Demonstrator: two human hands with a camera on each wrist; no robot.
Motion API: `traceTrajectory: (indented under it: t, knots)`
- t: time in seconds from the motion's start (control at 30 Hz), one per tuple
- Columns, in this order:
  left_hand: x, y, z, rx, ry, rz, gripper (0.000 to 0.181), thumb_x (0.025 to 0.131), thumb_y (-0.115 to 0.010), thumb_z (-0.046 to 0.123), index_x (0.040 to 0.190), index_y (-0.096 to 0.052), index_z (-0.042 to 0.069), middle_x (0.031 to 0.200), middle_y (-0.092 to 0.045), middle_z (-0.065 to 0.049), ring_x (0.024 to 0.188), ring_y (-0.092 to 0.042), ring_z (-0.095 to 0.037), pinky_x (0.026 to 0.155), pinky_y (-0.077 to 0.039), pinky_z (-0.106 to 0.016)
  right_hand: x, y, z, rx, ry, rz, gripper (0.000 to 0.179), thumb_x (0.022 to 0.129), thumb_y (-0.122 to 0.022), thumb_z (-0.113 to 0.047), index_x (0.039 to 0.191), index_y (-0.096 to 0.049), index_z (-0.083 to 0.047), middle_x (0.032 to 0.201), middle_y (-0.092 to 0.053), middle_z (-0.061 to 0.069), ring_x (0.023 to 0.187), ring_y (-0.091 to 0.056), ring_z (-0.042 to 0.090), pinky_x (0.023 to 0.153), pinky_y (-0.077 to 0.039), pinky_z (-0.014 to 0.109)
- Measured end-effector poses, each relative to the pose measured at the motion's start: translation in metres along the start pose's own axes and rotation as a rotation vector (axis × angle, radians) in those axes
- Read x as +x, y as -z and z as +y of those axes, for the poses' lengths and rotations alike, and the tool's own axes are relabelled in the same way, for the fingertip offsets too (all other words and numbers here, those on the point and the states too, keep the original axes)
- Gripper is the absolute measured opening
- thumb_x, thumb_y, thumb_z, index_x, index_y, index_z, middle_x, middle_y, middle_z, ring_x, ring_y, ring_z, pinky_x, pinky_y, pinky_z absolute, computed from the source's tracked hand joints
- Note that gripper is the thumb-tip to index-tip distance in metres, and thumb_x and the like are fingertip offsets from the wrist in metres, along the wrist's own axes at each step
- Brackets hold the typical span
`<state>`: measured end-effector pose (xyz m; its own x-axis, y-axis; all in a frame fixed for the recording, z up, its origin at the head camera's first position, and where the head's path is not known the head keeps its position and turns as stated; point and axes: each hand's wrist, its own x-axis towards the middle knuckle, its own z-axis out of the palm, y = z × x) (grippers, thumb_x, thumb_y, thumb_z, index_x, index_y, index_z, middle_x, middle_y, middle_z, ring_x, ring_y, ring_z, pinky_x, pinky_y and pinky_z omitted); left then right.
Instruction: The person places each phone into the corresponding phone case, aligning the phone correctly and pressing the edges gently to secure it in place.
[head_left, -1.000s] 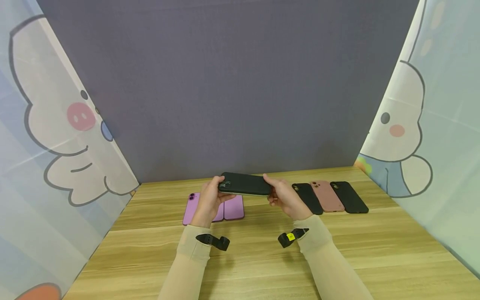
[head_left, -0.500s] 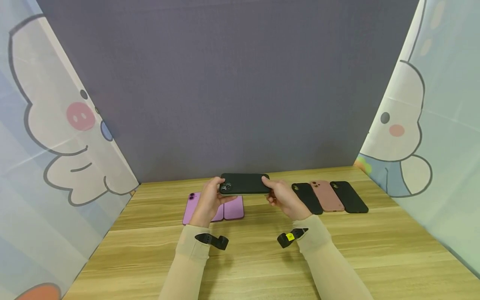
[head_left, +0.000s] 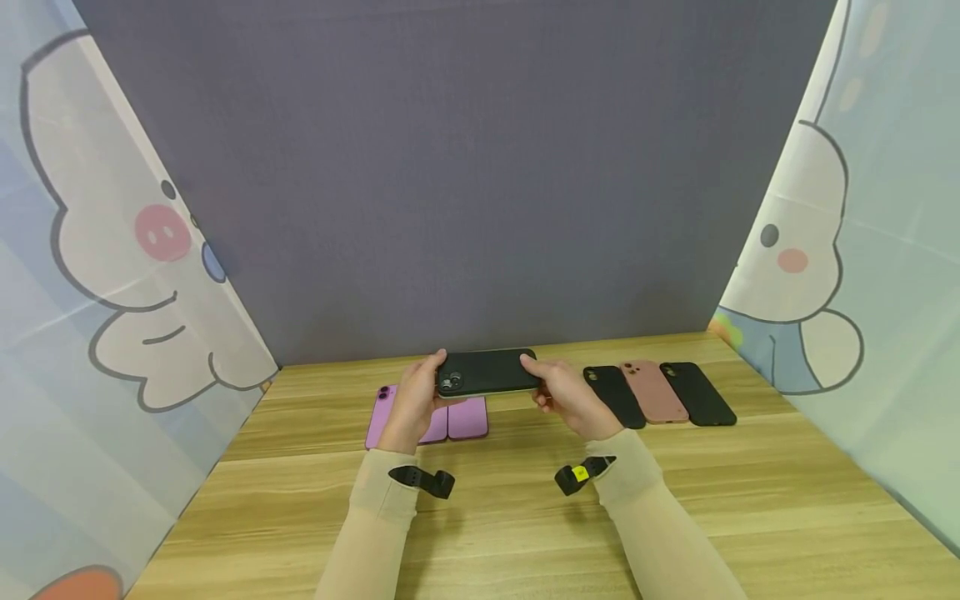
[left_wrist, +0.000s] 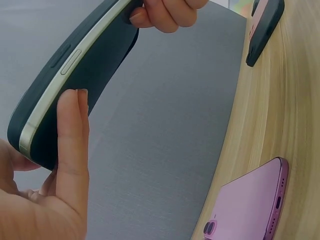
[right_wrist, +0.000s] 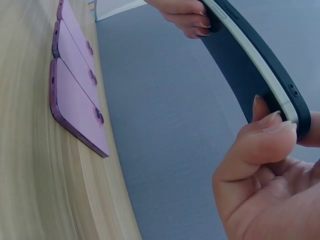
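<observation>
A phone [left_wrist: 102, 65] with a dark screen and pale side frame hangs above the table, level with its back edge. Its black phone case [head_left: 483, 372] lies against the back, camera cutout to the left. Along the side, the pale frame shows uncovered beside the case in both wrist views. My left hand [head_left: 412, 404] pinches the camera end, thumb on the case and straight fingers under the screen. At the other end, my right hand [head_left: 572, 402] grips with the thumb on the case and curled fingers below. Whether the far corners fit inside the case is hidden.
Purple phones [right_wrist: 75, 95] lie side by side on the wooden table [head_left: 517, 525], partly behind my left hand. To the right are a black case [head_left: 617, 398], a pink case [head_left: 654, 393] and another black case [head_left: 698, 394]. A grey panel [head_left: 480, 183] stands behind.
The held phone and case have tilted slightly, the camera end coming lower and the right end higher. Both hands keep their grip; the things on the table stay where they were.
</observation>
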<state>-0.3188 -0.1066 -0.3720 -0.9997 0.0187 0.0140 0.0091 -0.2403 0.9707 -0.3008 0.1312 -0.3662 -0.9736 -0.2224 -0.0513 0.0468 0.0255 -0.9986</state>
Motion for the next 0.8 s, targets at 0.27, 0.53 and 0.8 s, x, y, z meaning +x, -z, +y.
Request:
traceTrajectory:
  t: [0.27,0.53,0.8]
  knots:
    - [-0.0005,-0.0017,-0.0006,0.012,-0.024,0.025,0.042,0.108,-0.049,0.023,0.121,-0.057,-0.016,0.094,-0.067,-0.016,0.071,-0.071,-0.018,0.068,-0.062,-0.038,0.0001,0.0001,0.0008,-0.007,0.007,-0.006,0.045,0.104,-0.058,-0.041,0.07,-0.043,-0.017,0.058,-0.042,0.0,0.052,-0.042,0.012,0.053,-0.039,0.024]
    - [0.0,-0.0003,-0.0006,0.006,-0.021,0.003,0.04,0.108,-0.051,0.021,0.115,-0.058,-0.018,0.09,-0.067,-0.013,0.071,-0.071,-0.017,0.069,-0.062,-0.037,0.0006,0.0011,0.0017,0.015,-0.003,0.017,0.043,0.103,-0.058,-0.043,0.112,-0.064,-0.001,0.057,-0.042,0.0,0.051,-0.041,0.012,0.053,-0.038,0.024]
    - [-0.0013,0.0005,0.0003,0.01,-0.013,0.013,0.035,0.107,-0.053,0.018,0.11,-0.061,-0.016,0.086,-0.068,-0.012,0.07,-0.072,-0.016,0.067,-0.061,-0.034,-0.0007,0.0046,0.0015,-0.024,-0.048,-0.035,0.046,0.1,-0.06,-0.05,0.084,-0.061,-0.007,0.057,-0.047,0.002,0.048,-0.04,0.014,0.052,-0.038,0.027]
